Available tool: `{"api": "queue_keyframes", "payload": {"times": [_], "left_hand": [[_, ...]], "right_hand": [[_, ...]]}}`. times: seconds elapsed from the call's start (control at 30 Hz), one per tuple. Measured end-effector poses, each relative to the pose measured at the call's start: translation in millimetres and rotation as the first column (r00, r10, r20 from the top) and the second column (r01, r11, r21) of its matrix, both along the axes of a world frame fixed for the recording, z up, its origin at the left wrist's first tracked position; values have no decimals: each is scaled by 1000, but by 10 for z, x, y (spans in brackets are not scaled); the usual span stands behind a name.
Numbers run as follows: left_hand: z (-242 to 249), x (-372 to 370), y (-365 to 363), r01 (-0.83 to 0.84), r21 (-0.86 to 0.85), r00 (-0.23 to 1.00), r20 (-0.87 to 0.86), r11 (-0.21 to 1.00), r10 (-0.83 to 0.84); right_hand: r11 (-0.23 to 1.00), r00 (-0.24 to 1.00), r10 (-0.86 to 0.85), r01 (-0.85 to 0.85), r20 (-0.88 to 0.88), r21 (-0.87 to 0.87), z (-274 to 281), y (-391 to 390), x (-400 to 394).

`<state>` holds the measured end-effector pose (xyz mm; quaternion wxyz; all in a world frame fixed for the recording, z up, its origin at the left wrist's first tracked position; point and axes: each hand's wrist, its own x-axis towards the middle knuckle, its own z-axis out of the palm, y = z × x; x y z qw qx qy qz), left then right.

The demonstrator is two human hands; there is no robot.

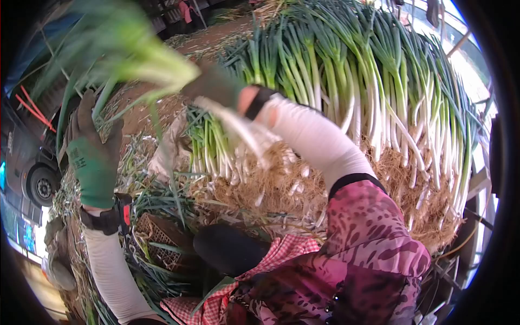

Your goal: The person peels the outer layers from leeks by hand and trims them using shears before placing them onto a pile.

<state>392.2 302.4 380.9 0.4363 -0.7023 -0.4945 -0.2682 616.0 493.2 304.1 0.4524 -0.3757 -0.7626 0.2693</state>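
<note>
My right hand point(214, 89), in a dark glove and smeared by motion, is closed around a bunch of green onions point(154, 62). Their green leaves sweep to the upper left, and a white stalk end sticks out below the hand. On the left, my left hand point(89, 157) wears a green and dark glove, its fingers pointing up and spread apart. Long green leaves hang beside and behind those fingers. A large heap of green onions point(352, 81) stands right of my right hand, roots towards me. A smaller pile point(211, 143) lies just below that hand.
Cut leaves and scraps point(157, 200) litter the ground before me. A brown plastic crate point(160, 238) sits low by my dark-clad knee point(230, 249). A dark vehicle with a wheel point(42, 184) stands at far left, near red sticks point(37, 111). Metal framing borders the right side.
</note>
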Motion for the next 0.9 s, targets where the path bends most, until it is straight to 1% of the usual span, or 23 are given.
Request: {"api": "queue_keyframes", "payload": {"times": [0.03, 0.07, 0.1, 0.13, 0.17, 0.2, 0.23, 0.3, 0.37, 0.4, 0.43, 0.5, 0.53, 0.57, 0.63, 0.67, 0.7, 0.73, 0.77, 0.8, 0.83, 0.87, 0.9], "left_hand": [[-18, 4, -90, 36, -29, 996, 77, 999, -34], [-41, -30, -169, 75, -53, 986, 154, 996, -66], [-123, -109, -266, 47, -85, 992, 117, 995, -37], [-288, -209, -394, 19, -118, 997, 80, 993, -10], [-476, -310, -517, -7, -151, 999, 44, 989, 14], [-672, -459, -618, -39, -274, 990, 120, 961, 75], [-903, -662, -718, -58, -396, 972, 187, 916, 143], [-1517, -1134, -913, -86, -465, 949, 231, 881, 214], [-2021, -1493, -1157, -40, -604, 914, 301, 796, 274], [-2244, -1587, -1265, -33, -663, 877, 340, 748, 341], [-2444, -1637, -1377, -16, -720, 833, 374, 694, 407], [-2758, -1672, -1601, 53, -814, 750, 415, 578, 515], [-2880, -1660, -1675, 94, -847, 700, 430, 523, 571], [-2968, -1650, -1753, 145, -841, 659, 475, 522, 583], [-3078, -1604, -1930, 243, -822, 569, 550, 515, 611], [-2925, -1473, -1956, 240, -873, 567, 481, 424, 669], [-2898, -1381, -1931, 426, -765, 360, 633, 483, 685], [-2889, -1306, -1991, 560, -606, 103, 727, 564, 679], [-3168, -1473, -2177, 585, -538, 55, 772, 606, 633], [-3457, -1643, -2371, 608, -466, 6, 812, 643, 584], [-3573, -1691, -2564, 533, -601, 153, 761, 596, 631], [-3691, -1737, -2757, 435, -719, 289, 682, 543, 672], [-3344, -1603, -2700, 283, -869, 350, 487, 406, 800]], "right_hand": [[965, 993, -116, 120, -31, 233, -40, 152, 275], [807, 954, -299, 239, 24, 539, -214, 599, 565], [919, 958, -282, 283, -43, 273, -218, 614, 861], [950, 941, -312, 313, -131, -8, -215, 616, 1156], [866, 837, -465, 498, -289, 50, -402, 604, 1362], [865, 842, -488, 502, -231, 1, -658, 897, 1689], [713, 547, -693, 612, 469, 341, -1195, 1605, 2145], [647, 563, -706, 759, 430, 70, -1591, 1524, 2573], [525, 564, -732, 824, 382, -211, -1816, 1500, 2732], [536, 563, -755, 825, 336, -177, -1895, 1641, 2742], [588, 581, -696, 798, 423, -129, -1920, 1877, 2813], [593, 613, -687, 783, 391, -187, -1675, 1823, 2670], [567, 589, -752, 807, 295, -167, -1672, 1841, 2611], [574, 587, -772, 809, 244, -132, -1713, 1890, 2618], [625, 522, -721, 774, 456, 102, -1841, 1914, 2763], [660, 469, -693, 718, 547, 219, -1871, 1964, 2854], [702, 407, -661, 633, 630, 328, -1907, 2037, 2914], [725, 339, -627, 583, 702, 367, -1903, 2106, 2893], [750, 266, -593, 524, 760, 403, -1910, 2178, 2883], [754, 191, -553, 528, 811, 391, -1857, 2251, 2905], [814, 124, -507, 393, 853, 427, -2026, 2577, 3150], [820, 60, -512, 331, 857, 466, -1949, 2538, 3118], [836, 175, -497, 360, 850, 414, -1854, 2403, 3041]]}}
